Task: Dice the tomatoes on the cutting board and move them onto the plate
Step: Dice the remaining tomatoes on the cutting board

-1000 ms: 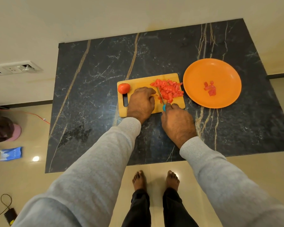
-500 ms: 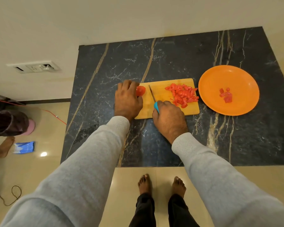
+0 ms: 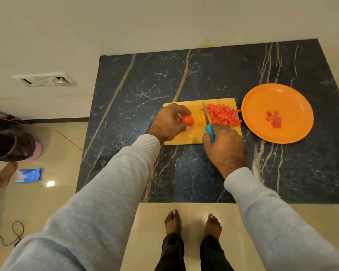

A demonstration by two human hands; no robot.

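A: What do the fingers hold?
B: The left hand (image 3: 168,122) curls round the whole red tomato (image 3: 187,120) over the rectangular wooden cutting board (image 3: 196,134). The right hand (image 3: 223,147) grips the blue-handled knife (image 3: 206,116), its blade just beside the heap of diced tomato (image 3: 223,115).
A: And the round orange plate (image 3: 262,100)?
B: A few red tomato pieces (image 3: 274,119) lie in it.

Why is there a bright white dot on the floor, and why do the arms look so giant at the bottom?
Head view: the white dot is probably a light reflecting off the glossy floor. Head view again: the wide-angle lens stretches the grey sleeves closest to the camera, while the tomato and knife look small but fairly sharp.
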